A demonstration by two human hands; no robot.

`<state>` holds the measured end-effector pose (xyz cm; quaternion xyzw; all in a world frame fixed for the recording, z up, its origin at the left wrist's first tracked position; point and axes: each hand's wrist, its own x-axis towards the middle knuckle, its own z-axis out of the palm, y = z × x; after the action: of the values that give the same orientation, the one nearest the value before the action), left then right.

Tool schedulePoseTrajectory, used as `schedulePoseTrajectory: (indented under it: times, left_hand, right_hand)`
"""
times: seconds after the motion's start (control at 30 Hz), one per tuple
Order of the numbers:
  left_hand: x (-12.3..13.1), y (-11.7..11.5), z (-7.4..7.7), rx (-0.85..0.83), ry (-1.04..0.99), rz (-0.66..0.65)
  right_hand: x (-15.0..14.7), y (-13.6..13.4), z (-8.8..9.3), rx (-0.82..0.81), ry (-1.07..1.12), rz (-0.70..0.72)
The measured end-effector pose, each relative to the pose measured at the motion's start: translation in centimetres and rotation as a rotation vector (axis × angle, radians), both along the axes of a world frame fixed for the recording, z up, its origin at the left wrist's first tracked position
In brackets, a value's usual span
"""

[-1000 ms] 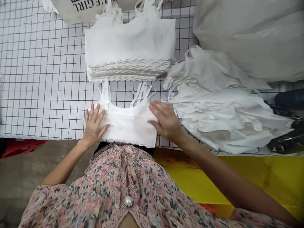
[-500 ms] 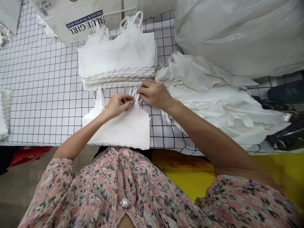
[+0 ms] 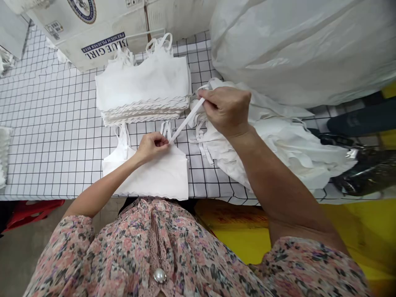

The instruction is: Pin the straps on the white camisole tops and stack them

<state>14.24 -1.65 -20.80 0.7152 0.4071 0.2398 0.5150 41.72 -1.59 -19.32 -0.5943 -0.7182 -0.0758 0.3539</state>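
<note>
A white cropped camisole (image 3: 154,178) lies flat at the table's front edge, its wavy hem toward me. My left hand (image 3: 151,147) pinches the lower end of its right-side shoulder strap (image 3: 187,119). Up and to the right, my right hand (image 3: 228,110) is closed on the same strap, which is stretched straight between both hands. Another loop of strap stands just behind my left fingers. Just beyond the camisole sits a neat stack of white camisoles (image 3: 145,84). Under and beside my right hand is a loose heap of white garments (image 3: 287,142).
A cardboard beer box (image 3: 108,31) stands behind the stack. At the back right bulges a large whitish plastic bag (image 3: 297,53). A dark cylindrical object (image 3: 355,121) lies at the far right. Checked cloth (image 3: 55,123) covers the table. Something yellow (image 3: 243,241) is below the front edge.
My right hand has moved up and right, drawing the strap out straight. My left hand stays at the strap's base on the camisole. The camera view has shifted slightly.
</note>
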Motion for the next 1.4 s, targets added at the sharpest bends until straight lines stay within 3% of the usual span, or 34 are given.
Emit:
schedulePoseTrajectory:
  times: [0.13, 0.23, 0.33, 0.43, 0.5, 0.6, 0.77, 0.9, 1.07, 1.17, 1.4]
  left_hand:
    - [-0.1, -0.1, -0.6, 0.135, 0.036, 0.041]
    - [0.0, -0.2, 0.4, 0.121, -0.084, 0.108]
    - [0.2, -0.2, 2.8, -0.223, -0.268, -0.024]
    - [0.4, 0.1, 5.1, -0.585, -0.417, -0.184]
    - [0.4, 0.4, 5.9, -0.741, -0.473, -0.210]
    - [-0.3, 0.1, 5.9, -0.832, -0.494, -0.218]
    - [-2.1, -2.1, 4.9, -0.744, -0.414, -0.149]
    - [-2.8, -3.5, 4.6, -0.618, -0.432, -0.040]
    - [-2.8, -4.8, 4.7, -0.378, -0.359, -0.058]
    - [-2.8, -5.4, 4.8, -0.324, -0.342, 0.004]
    - [-2.4, -6.2, 4.2, -0.291, -0.346, 0.146]
  right_hand:
    - [1.1, 0.3, 1.7, 0.064, 0.059, -0.030]
    - [0.2, -0.3, 2.9, 0.052, 0.037, 0.007]
    - [-1.7, -1.7, 3.7, 0.052, -0.027, 0.129]
    - [-3.5, -3.6, 4.0, 0.061, -0.184, 0.340]
    - [-4.2, -4.6, 3.9, 0.072, -0.303, 0.477]
    - [-4.6, -5.4, 3.5, 0.002, -0.366, 0.580]
    - [-4.3, -5.7, 3.5, -0.213, -0.276, 0.613]
    - [-5.3, -6.4, 4.2, -0.264, -0.182, 0.639]
    - [-7.8, -7.8, 4.5, -0.304, 0.295, 0.589]
    - [-8.6, -7.7, 4.2, -0.397, 0.399, 0.602]
    - [-9.8, -8.2, 3.0, -0.372, 0.476, 0.391]
